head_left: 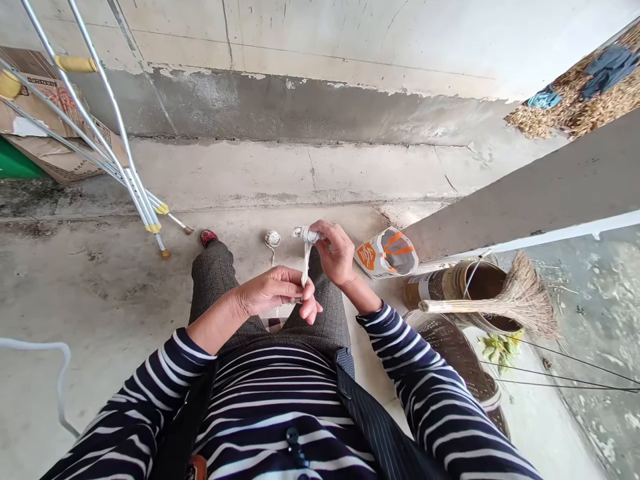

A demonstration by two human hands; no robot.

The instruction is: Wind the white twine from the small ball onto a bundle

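Above my lap, my right hand [336, 255] is closed around one end of a small wound bundle of white yarn [307, 235]. From that bundle a thick white strand [306, 263] runs down to my left hand [280, 291], whose thumb and forefinger pinch it. The other fingers of the left hand are loosely bent. A ball of white yarn [273, 239] lies on the floor between my feet, and a thin thread trails from it towards my left hand. Whether the bundle is wound on a core is hidden.
Metal crutches [135, 193] lean at the left by a cardboard box [37, 127]. Right of my knee stands a white and orange bag [395, 252], then a bucket [453, 280] with a straw broom [525, 303] across it. A wall [310, 100] runs along the front.
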